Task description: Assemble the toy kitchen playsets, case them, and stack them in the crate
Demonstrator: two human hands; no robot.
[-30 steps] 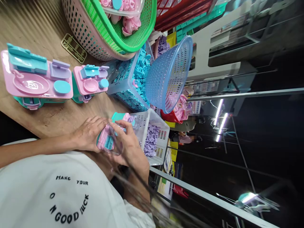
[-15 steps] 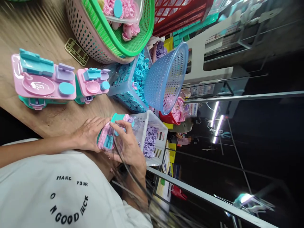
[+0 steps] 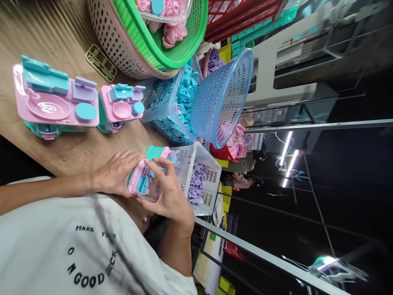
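Observation:
My left hand (image 3: 118, 174) is wrapped round the side of a small pink and teal toy kitchen unit (image 3: 143, 184), low in front of my shirt. My right hand (image 3: 172, 192) curves over the unit's other side, thumb and fingers gripping a clear plastic cover (image 3: 154, 193) against it. The cover's far edge is hidden by the fingers. Just beyond my fingertips sits another teal and pink toy unit (image 3: 157, 152). To the left stand a large pink toy sink unit (image 3: 49, 107) and a smaller one (image 3: 122, 110), both with blue and purple parts.
A white basket of purple pieces (image 3: 206, 196) is beside my right hand. Behind are a bin of blue parts (image 3: 159, 116), a tilted blue basket (image 3: 222, 98) and a green basket (image 3: 184, 61) with pink pieces. A flat gold-coloured frame (image 3: 101, 62) lies on the table.
The view has shifted slightly. My right hand's fingers have arched higher round the clear cover, and more of the held toy unit shows between my hands.

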